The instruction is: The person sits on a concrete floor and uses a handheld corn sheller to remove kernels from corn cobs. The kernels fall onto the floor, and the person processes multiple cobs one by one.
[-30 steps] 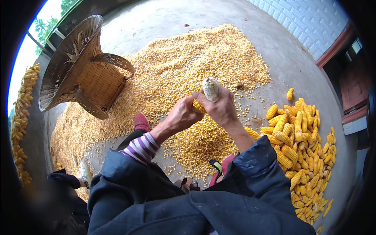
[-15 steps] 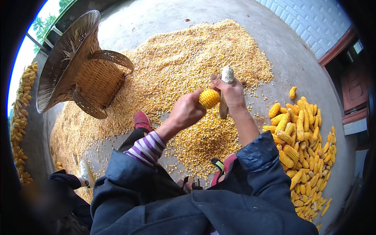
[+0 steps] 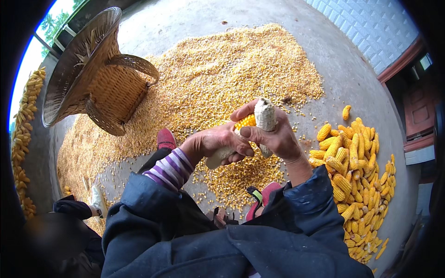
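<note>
My two hands meet over the kernels in the middle of the floor. My left hand [image 3: 220,141] is closed around a partly stripped ear of corn [image 3: 245,122]. Yellow kernels show at its upper end, and a pale bare end juts out below my fingers. In my right hand [image 3: 282,136] a whitish bare corn cob [image 3: 265,115] is gripped upright, thumb across its near side. The cob presses against the ear or lies right beside it; my fingers hide the contact. Under both hands lies a mound of loose corn kernels [image 3: 245,185].
Paler kernels [image 3: 222,60] spread widely over the concrete floor [image 3: 157,25]. A wicker basket [image 3: 116,92] lies tipped at the left. Whole ears are heaped in a pile [image 3: 357,162] at the right, and more line the left edge [image 3: 25,134]. Another person's shoe [image 3: 97,201] shows at lower left.
My hands have come together, the left moving right and slightly down. The ear has turned so its bare end shows below my left hand. My right hand and cob have shifted down.
</note>
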`<state>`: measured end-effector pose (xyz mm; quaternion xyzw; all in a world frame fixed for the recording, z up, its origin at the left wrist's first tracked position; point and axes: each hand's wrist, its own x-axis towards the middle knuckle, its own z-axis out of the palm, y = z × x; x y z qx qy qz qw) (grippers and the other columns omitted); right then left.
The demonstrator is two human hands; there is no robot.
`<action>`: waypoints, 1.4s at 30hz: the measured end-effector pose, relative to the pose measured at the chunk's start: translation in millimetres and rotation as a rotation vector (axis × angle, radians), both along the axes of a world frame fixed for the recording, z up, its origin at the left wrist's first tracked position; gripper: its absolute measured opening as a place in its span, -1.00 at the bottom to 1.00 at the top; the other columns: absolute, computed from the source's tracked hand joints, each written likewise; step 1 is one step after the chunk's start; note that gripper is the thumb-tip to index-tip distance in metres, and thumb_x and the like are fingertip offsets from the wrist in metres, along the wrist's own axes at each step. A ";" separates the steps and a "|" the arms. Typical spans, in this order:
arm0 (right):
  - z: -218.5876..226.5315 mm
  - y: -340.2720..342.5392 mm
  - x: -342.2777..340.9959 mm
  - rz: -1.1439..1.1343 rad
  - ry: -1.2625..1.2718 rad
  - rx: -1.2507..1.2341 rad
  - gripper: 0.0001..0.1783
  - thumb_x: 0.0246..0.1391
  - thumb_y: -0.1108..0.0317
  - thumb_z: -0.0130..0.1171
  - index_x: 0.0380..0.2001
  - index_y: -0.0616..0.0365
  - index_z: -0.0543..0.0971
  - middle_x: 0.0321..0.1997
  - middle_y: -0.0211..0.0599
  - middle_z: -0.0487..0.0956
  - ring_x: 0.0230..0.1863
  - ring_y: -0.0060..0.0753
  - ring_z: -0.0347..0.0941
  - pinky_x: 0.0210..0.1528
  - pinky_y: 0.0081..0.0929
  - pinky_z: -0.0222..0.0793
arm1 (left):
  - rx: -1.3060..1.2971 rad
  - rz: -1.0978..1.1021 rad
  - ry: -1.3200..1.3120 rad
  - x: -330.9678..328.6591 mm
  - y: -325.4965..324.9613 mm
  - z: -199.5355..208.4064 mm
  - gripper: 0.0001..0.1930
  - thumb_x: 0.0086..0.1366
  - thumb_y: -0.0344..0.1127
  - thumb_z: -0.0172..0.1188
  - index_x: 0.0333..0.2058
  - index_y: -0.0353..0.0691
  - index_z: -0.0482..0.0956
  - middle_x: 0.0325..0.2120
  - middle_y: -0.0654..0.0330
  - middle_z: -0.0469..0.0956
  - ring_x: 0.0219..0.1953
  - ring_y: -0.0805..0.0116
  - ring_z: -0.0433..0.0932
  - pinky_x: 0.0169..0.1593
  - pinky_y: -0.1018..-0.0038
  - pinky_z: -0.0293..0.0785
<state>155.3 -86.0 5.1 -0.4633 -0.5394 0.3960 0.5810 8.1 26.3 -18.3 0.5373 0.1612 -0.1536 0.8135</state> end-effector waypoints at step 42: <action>-33.3 21.6 -13.9 -0.394 0.043 -0.086 -0.80 -0.03 0.37 0.36 -0.42 0.14 0.51 -0.44 -0.47 0.52 -0.39 -0.63 0.43 -0.34 -0.62 0.39 | 0.900 0.451 -0.264 8.8 -21.8 -22.6 -0.57 -0.02 -0.45 0.14 -0.11 -0.42 0.39 -0.60 0.05 0.55 -0.51 0.22 0.59 -0.43 0.28 0.45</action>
